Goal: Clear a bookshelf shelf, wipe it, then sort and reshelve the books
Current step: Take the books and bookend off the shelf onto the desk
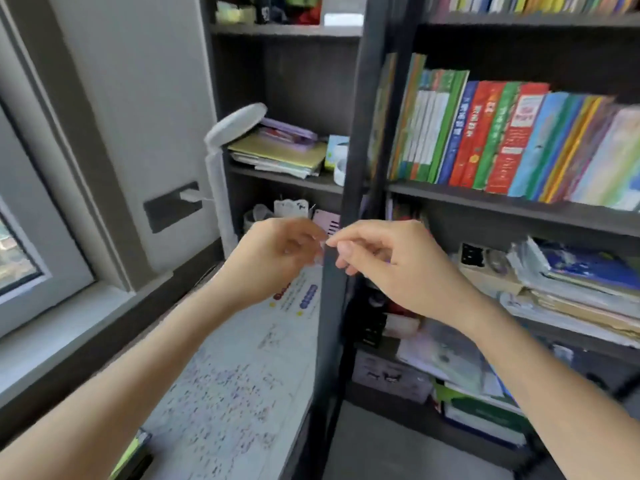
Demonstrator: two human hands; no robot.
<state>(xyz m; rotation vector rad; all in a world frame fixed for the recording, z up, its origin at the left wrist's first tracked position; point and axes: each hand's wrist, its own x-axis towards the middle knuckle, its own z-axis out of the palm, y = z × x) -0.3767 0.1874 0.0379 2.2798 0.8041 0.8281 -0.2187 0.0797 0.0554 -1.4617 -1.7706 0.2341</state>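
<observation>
My two bare forearms reach forward, and my left hand and right hand meet fingertip to fingertip, fingers curled. My right thumb and forefinger are pressed together. Blur hides whether either hand pinches anything.

Below them lies a white desk mat, smooth and covered in small scribbles. Its red and blue printing is too smeared to read.

My fingertips sit just before the dark wooden upright of the bookshelf. To its right, floppy papers and booklets lie stacked flat. On the shelf above stands one row of glossy books, with green, red and blue spines whose lettering is illegible. To the left are one white round-headed lamp and one flat stack of notebooks.
</observation>
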